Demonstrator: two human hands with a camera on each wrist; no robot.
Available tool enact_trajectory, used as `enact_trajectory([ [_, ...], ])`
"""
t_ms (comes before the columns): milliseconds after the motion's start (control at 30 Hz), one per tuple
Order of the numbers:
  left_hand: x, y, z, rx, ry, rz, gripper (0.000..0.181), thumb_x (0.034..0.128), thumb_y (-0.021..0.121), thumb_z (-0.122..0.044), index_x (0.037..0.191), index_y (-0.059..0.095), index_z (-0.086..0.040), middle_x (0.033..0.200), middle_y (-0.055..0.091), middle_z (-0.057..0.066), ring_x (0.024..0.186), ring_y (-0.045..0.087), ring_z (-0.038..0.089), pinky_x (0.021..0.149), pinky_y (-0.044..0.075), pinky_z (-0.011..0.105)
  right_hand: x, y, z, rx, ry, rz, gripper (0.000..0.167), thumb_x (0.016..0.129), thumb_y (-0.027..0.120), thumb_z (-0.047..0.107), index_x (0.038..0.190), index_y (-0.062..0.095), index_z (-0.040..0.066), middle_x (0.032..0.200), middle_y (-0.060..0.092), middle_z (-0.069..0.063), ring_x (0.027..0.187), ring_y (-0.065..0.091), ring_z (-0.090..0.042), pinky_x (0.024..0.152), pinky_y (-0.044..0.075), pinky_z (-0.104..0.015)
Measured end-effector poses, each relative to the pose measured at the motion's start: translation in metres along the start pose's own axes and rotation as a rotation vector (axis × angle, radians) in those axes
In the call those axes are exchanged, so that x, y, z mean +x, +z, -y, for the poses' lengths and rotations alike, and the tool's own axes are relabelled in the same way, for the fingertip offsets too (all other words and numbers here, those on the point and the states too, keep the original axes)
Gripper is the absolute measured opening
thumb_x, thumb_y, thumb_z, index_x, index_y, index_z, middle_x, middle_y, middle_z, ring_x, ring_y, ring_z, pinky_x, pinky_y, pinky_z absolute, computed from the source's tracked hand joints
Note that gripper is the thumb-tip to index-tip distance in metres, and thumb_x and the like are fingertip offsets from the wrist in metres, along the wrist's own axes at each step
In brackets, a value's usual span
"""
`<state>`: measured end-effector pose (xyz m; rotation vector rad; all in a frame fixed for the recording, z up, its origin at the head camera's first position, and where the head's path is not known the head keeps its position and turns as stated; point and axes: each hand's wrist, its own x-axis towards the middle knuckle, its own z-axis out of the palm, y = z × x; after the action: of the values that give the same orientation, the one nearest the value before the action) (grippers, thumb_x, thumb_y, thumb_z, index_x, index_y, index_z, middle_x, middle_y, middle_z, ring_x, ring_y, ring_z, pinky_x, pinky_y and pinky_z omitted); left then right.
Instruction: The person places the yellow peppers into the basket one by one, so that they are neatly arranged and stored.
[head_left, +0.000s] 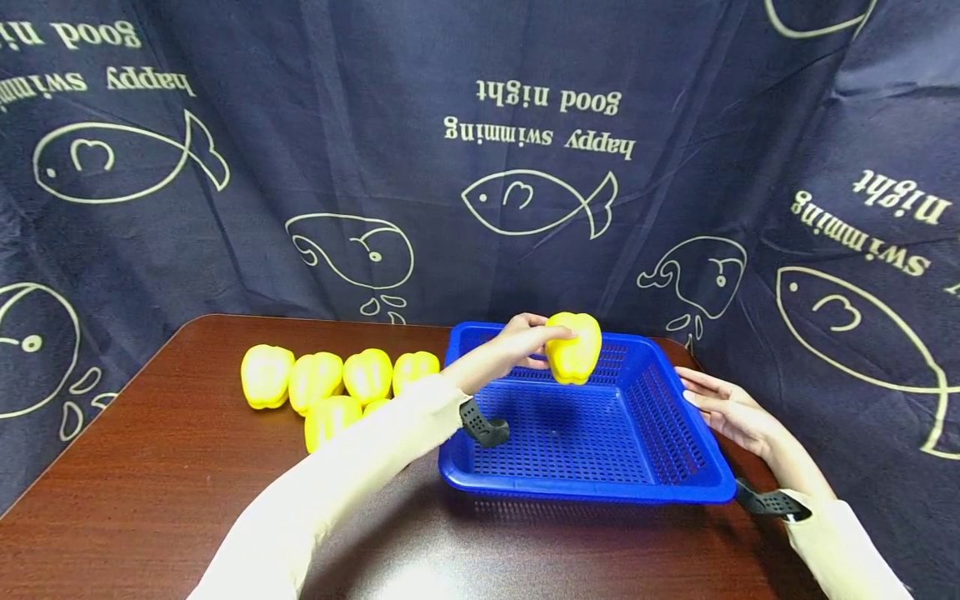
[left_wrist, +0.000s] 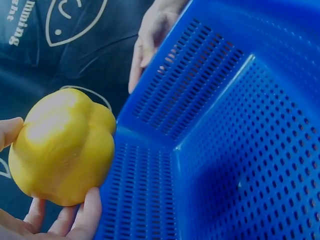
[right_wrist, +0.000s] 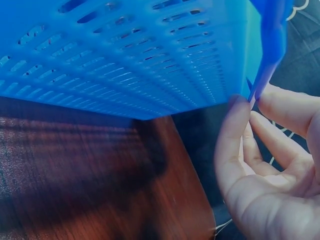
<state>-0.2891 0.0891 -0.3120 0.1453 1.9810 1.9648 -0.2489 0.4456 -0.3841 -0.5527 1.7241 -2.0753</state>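
My left hand (head_left: 522,340) grips a yellow bell pepper (head_left: 576,354), thumb on one side and fingers on the other. It holds the pepper over the far part of a blue plastic basket (head_left: 570,490). In the left wrist view the pepper (left_wrist: 65,150) is beside the basket's perforated wall (left_wrist: 145,195). At the basket's right side, my right hand (head_left: 731,412) pinches the rim between thumb and fingers, as the right wrist view shows near the rim (right_wrist: 272,45). The basket's visible floor holds nothing.
Several more yellow bell peppers (head_left: 315,382) stand grouped on the brown table (head_left: 150,467), left of the basket; my left forearm hides part of the group. A dark blue curtain (head_left: 420,100) with fish drawings hangs behind the table. Black straps (head_left: 483,425) circle both wrists.
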Motion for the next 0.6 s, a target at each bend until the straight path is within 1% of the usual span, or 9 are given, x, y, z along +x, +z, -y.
enact_trajectory([
  [133, 0.006, 0.012, 0.005, 0.001, -0.010, 0.001, 0.054, 0.0798, 0.072, -0.021, 0.124, 0.049, 0.001, 0.117, 0.062, 0.017, 0.096, 0.067, 0.033, 0.086, 0.055, 0.046, 0.000, -0.001, 0.001, 0.008, -0.002, 0.027, 0.046, 0.100, 0.033, -0.007, 0.131, 0.056, 0.018, 0.127, 0.063, 0.006, 0.111, 0.064, -0.012, 0.089, 0.054, -0.025],
  [200, 0.008, 0.018, 0.009, 0.006, -0.019, 0.006, 0.053, 0.0790, 0.073, -0.021, 0.122, 0.050, 0.000, 0.111, 0.062, 0.014, 0.090, 0.068, 0.029, 0.085, 0.056, 0.045, 0.000, -0.002, 0.002, 0.007, 0.002, 0.036, 0.047, 0.100, 0.031, -0.007, 0.132, 0.055, 0.018, 0.128, 0.064, 0.005, 0.111, 0.064, -0.013, 0.089, 0.054, -0.025],
  [333, 0.013, 0.028, 0.018, 0.039, -0.032, 0.018, 0.049, 0.0778, 0.074, -0.023, 0.117, 0.054, -0.001, 0.103, 0.064, 0.009, 0.081, 0.066, 0.021, 0.084, 0.056, 0.044, 0.001, -0.001, 0.004, 0.000, 0.013, 0.032, 0.046, 0.101, 0.032, -0.006, 0.132, 0.055, 0.019, 0.127, 0.064, 0.005, 0.112, 0.064, -0.012, 0.089, 0.054, -0.025],
  [433, 0.017, 0.035, 0.024, 0.062, -0.037, 0.001, 0.050, 0.0770, 0.075, -0.024, 0.117, 0.055, -0.001, 0.099, 0.062, 0.006, 0.078, 0.064, 0.019, 0.085, 0.055, 0.045, 0.001, 0.000, 0.003, -0.006, 0.016, 0.020, 0.046, 0.101, 0.032, -0.006, 0.131, 0.055, 0.020, 0.128, 0.063, 0.006, 0.112, 0.064, -0.012, 0.089, 0.053, -0.025],
  [533, 0.020, 0.042, 0.029, 0.070, -0.041, -0.027, 0.051, 0.0762, 0.075, -0.023, 0.117, 0.054, -0.001, 0.097, 0.059, 0.005, 0.077, 0.061, 0.018, 0.086, 0.055, 0.047, 0.000, 0.000, 0.002, -0.007, 0.011, 0.010, 0.046, 0.100, 0.032, -0.006, 0.131, 0.055, 0.019, 0.128, 0.063, 0.007, 0.112, 0.064, -0.012, 0.089, 0.053, -0.025],
  [600, 0.023, 0.047, 0.033, 0.074, -0.045, -0.035, 0.049, 0.0760, 0.075, -0.023, 0.115, 0.054, -0.001, 0.097, 0.059, 0.005, 0.078, 0.061, 0.017, 0.086, 0.055, 0.047, -0.001, 0.001, 0.001, -0.009, 0.009, -0.002, 0.045, 0.100, 0.032, -0.006, 0.130, 0.055, 0.019, 0.127, 0.063, 0.008, 0.111, 0.064, -0.012, 0.089, 0.054, -0.025],
])
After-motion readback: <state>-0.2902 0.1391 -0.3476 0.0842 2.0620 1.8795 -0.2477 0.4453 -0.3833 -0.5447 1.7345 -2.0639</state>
